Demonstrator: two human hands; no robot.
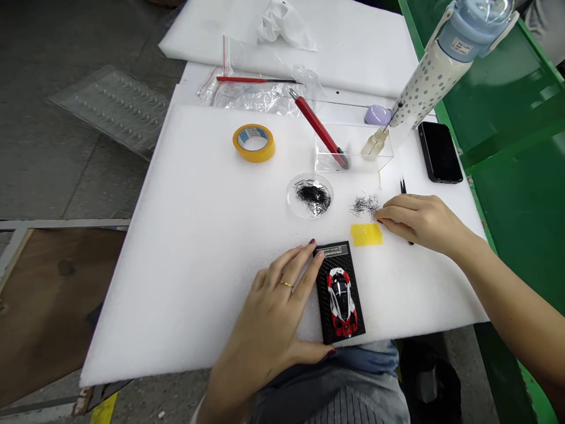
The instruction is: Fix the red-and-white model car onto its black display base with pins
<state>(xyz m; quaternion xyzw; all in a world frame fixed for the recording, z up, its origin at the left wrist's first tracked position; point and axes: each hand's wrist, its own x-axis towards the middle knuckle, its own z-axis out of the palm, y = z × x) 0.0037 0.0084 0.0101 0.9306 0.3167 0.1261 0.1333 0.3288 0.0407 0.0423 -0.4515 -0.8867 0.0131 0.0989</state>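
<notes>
White foam pad (198,247): right hand (419,221) fingers pinch hidden tweezers (403,186); left hand (273,312) flat, empty.

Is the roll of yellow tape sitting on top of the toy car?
No, the yellow tape roll lies apart on the white foam, far from the toy car.

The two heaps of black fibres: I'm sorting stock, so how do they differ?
The heap in the clear round dish is larger and denser, and contained; the loose heap lies sparse, straight on the white foam sheet, beside the right hand fingers. Both are thin, short black strands.
</notes>
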